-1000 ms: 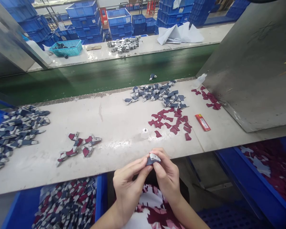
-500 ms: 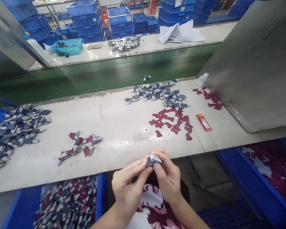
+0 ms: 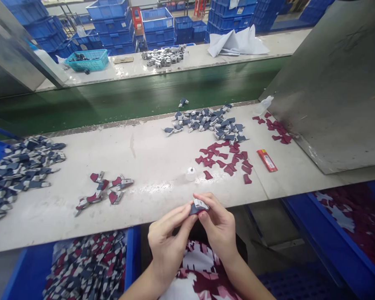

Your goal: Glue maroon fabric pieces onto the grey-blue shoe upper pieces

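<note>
Between the fingertips of both hands, over the table's front edge, is a small grey and dark-blue plastic part [image 3: 200, 205] with a sliver of maroon along its lower side. My left hand [image 3: 170, 233] pinches its left end; my right hand [image 3: 218, 225] grips the right end, thumb underneath. Beyond the hands stands a small white bottle [image 3: 191, 174] with a thin tip. Loose maroon pieces [image 3: 221, 163] lie behind it to the right, and a heap of grey and blue parts [image 3: 203, 120] sits farther back. Several parts with maroon faces [image 3: 115, 196] lie to the left.
A large pile of blue-grey parts [image 3: 28, 162] covers the table's left end. Below are a blue bin [image 3: 130, 254] of parts and another blue bin [image 3: 325, 246] with maroon pieces. A red packet [image 3: 267, 161] lies right; a metal panel [image 3: 346, 91] rises there. One part rests on the green belt [image 3: 137, 96].
The held part has tilted slightly in my fingers, and a maroon edge now shows beneath it. The lone part on the green belt has shifted left.
</note>
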